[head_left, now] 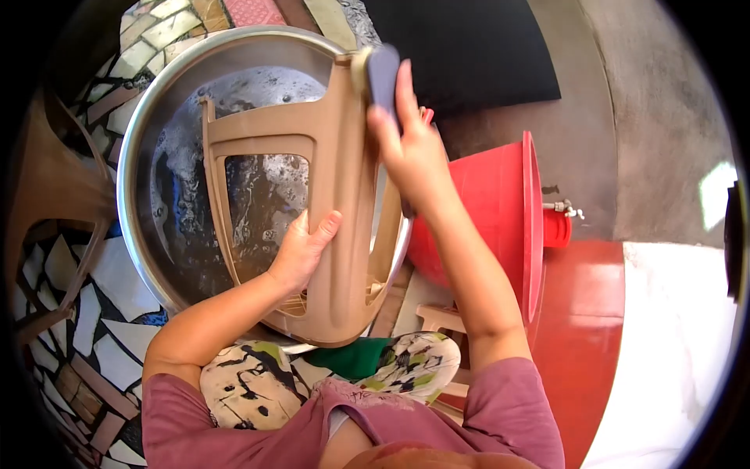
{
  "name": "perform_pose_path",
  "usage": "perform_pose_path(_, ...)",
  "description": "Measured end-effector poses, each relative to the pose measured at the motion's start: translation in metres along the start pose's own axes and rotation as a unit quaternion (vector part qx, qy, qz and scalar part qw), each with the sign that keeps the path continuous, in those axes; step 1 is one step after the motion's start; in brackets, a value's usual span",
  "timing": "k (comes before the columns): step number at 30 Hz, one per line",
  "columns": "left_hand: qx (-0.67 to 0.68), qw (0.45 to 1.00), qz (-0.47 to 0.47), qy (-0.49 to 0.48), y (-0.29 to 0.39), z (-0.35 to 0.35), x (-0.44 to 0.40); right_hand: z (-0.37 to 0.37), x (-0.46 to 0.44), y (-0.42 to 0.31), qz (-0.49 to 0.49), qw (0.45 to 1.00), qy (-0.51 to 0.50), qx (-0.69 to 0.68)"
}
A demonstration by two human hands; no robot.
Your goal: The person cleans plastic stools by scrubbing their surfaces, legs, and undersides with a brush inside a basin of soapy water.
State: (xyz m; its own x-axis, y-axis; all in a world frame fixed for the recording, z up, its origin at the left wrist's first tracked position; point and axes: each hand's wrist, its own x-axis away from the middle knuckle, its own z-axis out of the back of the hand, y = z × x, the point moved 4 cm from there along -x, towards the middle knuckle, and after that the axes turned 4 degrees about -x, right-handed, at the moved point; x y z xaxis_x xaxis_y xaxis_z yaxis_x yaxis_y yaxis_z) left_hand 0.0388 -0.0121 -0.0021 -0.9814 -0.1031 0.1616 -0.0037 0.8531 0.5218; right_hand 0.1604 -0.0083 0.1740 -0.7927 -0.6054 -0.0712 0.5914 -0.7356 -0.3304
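A brown plastic stool (341, 156) lies tipped on its side across a wide metal basin (134, 168). Soapy, dark water (183, 227) fills the basin's lower part. My left hand (303, 254) grips the stool by its frame, thumb over the edge and fingers partly hidden behind it. A scrub brush (383, 76) with a dark grey back and pale bristles is in my right hand (412, 144). Its bristles are against the stool's far upper corner, slightly blurred.
To the right stands a red plastic tub (488, 223), close to my right forearm. Beyond it are a small tap (564, 209) and a smaller red container (557, 230). Another brown plastic chair (66, 172) stands at the left on broken-tile flooring (129, 281).
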Motion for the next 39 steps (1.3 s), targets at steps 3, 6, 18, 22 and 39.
perform_pose_path(3, 0.0, 1.0, -0.013, 0.011, 0.001, -0.001, -0.006, -0.005, 0.028, 0.0, 0.212, 0.967, -0.011, 0.142)
perform_pose_path(6, -0.018, 0.999, -0.034, 0.001, -0.003, -0.008, -0.002, 0.015, -0.064, -0.019, 0.108, 0.973, 0.007, 0.204)
perform_pose_path(18, -0.07, 0.99, -0.102, 0.074, 0.007, -0.012, -0.011, 0.002, -0.062, -0.05, 0.229, 0.9, -0.015, 0.372)
perform_pose_path(22, -0.148, 0.979, -0.108, 0.09, 0.014, -0.017, -0.008, -0.001, 0.029, -0.026, 0.167, 0.92, -0.155, 0.32)
perform_pose_path(39, -0.209, 0.961, -0.139, 0.112, -0.023, -0.039, -0.024, 0.016, -0.025, -0.01, 0.092, 0.969, 0.028, 0.228)
